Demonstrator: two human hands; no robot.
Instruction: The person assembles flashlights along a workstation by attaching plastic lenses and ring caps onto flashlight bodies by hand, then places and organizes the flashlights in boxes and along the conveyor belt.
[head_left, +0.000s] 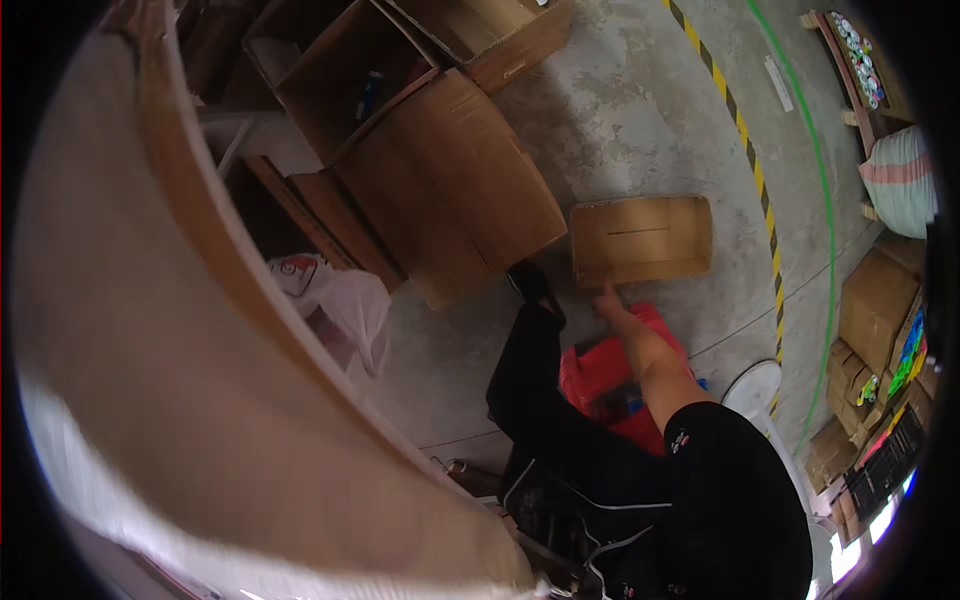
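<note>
Nearest you, a blurred tan surface (pixel 250 400) fills the left side; your left hand is out of view, can't tell its state. A red item (pixel 592 375) sits below your right forearm. Your right hand (pixel 606 303) is at the near edge of the shallow open cardboard box (pixel 645 225), index finger out along it; grip unclear. Looks like a reach-and-handle step; next move calls for a secure hold on that rim. Box lies on the floor (pixel 620 130), just beyond your fingers, right of the big carton (pixel 450 190).
</note>
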